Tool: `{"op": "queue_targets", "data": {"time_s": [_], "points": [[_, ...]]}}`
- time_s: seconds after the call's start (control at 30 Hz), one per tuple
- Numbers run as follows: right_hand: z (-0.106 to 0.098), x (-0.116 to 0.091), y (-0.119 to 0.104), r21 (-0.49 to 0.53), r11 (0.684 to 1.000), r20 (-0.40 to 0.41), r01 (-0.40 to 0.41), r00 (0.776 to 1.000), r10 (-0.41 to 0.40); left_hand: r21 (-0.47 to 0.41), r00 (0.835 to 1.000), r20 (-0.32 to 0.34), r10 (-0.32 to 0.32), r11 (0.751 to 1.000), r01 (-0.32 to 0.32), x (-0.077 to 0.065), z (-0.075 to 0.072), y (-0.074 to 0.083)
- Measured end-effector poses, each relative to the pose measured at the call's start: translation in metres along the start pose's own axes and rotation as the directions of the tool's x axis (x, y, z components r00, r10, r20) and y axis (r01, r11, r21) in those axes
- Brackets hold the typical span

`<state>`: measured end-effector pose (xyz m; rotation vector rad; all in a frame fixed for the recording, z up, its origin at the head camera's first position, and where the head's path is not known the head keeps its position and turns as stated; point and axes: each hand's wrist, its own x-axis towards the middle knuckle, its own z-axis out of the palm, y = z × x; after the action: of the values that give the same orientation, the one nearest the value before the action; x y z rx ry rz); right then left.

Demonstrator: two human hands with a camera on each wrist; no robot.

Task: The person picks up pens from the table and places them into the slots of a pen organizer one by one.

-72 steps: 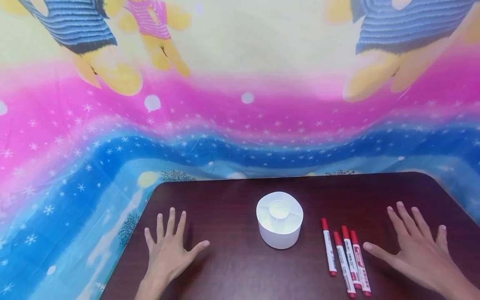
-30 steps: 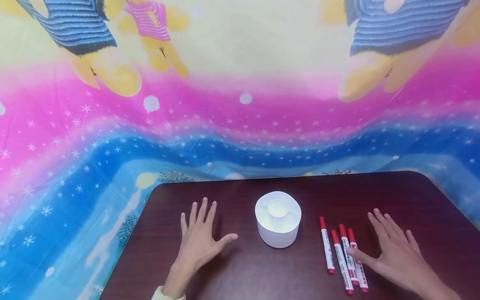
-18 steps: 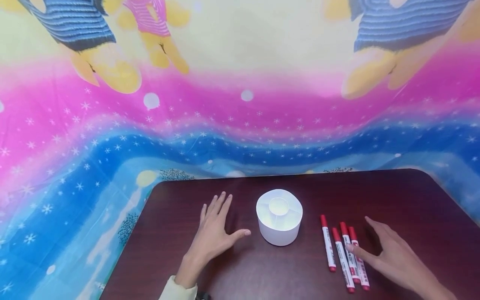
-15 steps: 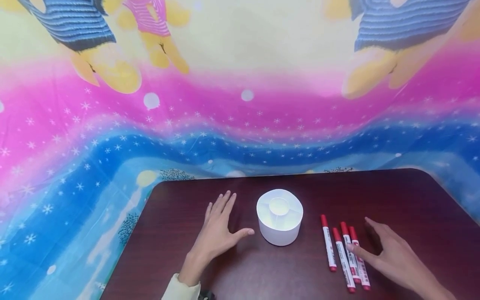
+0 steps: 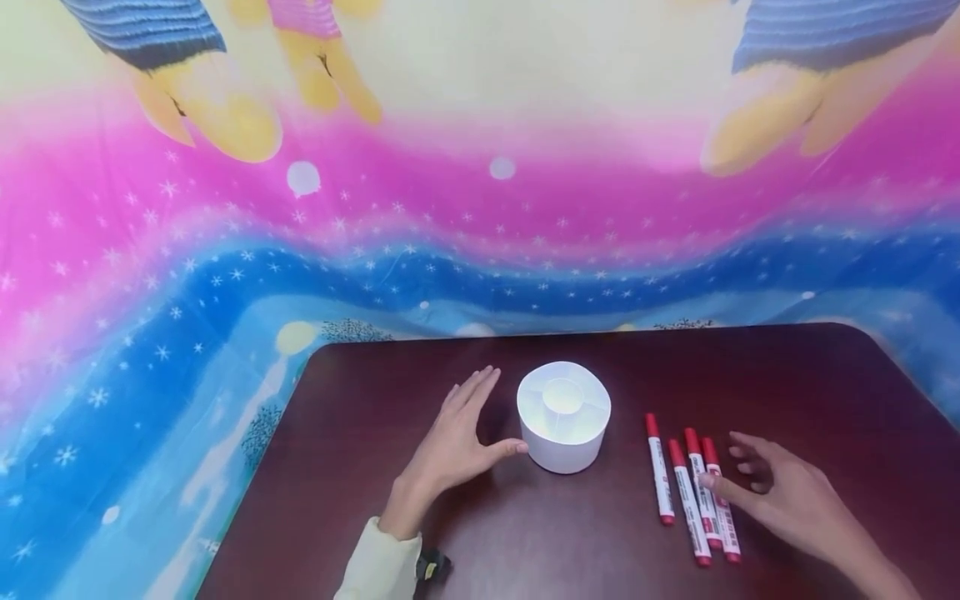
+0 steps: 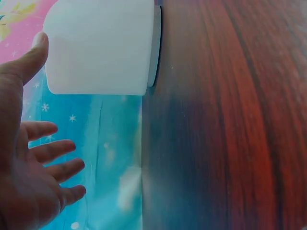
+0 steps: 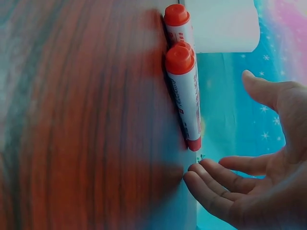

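A white round pen holder (image 5: 564,454) with several compartments stands upright on the dark table. My left hand (image 5: 453,446) is at its left side, thumb and fingers spread. In the left wrist view the thumb comes up in front of the holder's white wall (image 6: 100,48); whether it touches I cannot tell. Several red-capped white markers (image 5: 660,479) lie side by side to the right of the holder. Over the rightmost markers hovers my right hand (image 5: 791,500), its fingers loosely bent. The right wrist view has those fingers (image 7: 230,182) beside a marker (image 7: 184,100), holding nothing.
The dark wooden table (image 5: 570,533) has rounded back corners. Behind and to the left of it hangs a colourful printed cloth (image 5: 450,192). A pale sleeve (image 5: 382,558) and a black wrist strap (image 5: 433,567) show at the left wrist.
My left hand has moved right to the holder's side. My right hand has come left over the markers, its fingers bending more. The holder and markers stay in place; the view tilts down slightly.
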<state>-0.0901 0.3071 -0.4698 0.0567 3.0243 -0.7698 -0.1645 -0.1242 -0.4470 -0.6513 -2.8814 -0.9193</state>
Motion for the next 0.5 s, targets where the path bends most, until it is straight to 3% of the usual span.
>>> {"op": "queue_targets", "data": {"time_s": [0.13,0.5], "points": [[-0.002,0.003,-0.001,0.028,1.0,-0.006,0.011,1.0,-0.011,-0.017,1.0,0.023,-0.005,1.0,0.006,0.007,-0.003,0.0],[-0.004,0.0,-0.003,0.062,0.996,0.102,-0.061,0.993,0.054,-0.113,0.999,0.043,0.028,0.993,-0.023,0.015,0.0,0.0]]}}
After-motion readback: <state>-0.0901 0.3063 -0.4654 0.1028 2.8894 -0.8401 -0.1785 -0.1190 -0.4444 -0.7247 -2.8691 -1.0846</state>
